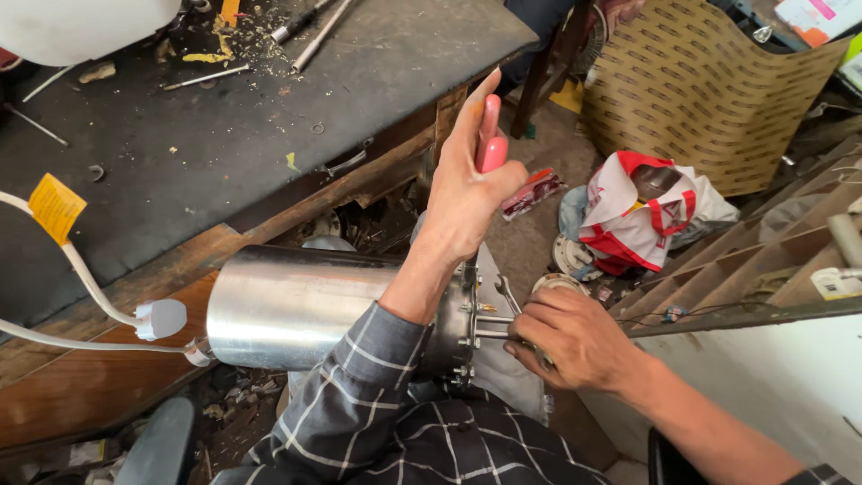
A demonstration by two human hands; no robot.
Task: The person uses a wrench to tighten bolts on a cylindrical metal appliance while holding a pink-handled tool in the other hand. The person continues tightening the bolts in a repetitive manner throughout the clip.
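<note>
A dark workbench (269, 117) carries metal rods (310, 27), yellow scraps (206, 57) and sawdust.

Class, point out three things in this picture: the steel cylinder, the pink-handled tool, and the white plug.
steel cylinder (287, 310), head view, on its shiny side wall.
pink-handled tool (490, 144), head view, on the handle in the left hand.
white plug (162, 319), head view, on its body.

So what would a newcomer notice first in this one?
The shiny steel cylinder lying sideways across the person's lap, centre frame. Above it, the left hand grips a pink-handled tool, while the right hand works at the cylinder's bolted end.
</note>
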